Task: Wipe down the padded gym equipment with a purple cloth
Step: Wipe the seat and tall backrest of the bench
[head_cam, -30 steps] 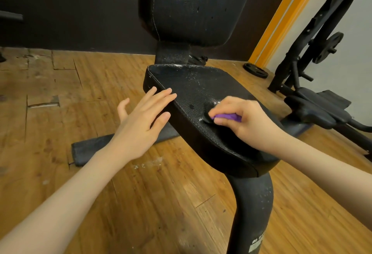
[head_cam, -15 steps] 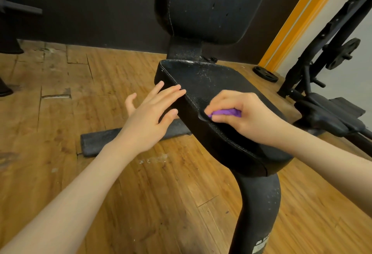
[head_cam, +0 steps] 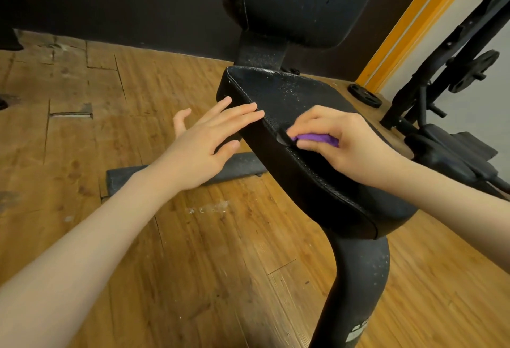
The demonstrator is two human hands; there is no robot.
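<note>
Right hand (head_cam: pixel 342 143) slid toward seat pad (head_cam: pixel 311 99) edge, grip pinching purple cloth (head_cam: pixel 317 138) (bunched under fingers), left hand (head_cam: pixel 204 143) spread

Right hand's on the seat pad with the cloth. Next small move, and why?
Probably sweep the purple cloth in the right hand up across the seat pad toward its far end: white specks show there, and the left hand, fingers straight, rests on the pad's edge.

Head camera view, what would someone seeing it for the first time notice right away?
Probably the purple cloth, bunched in the right hand and pressed on the black padded seat at centre. The left hand lies flat-fingered against the seat's left edge. Behind rises the dusty black backrest, over a worn wooden floor.
</note>
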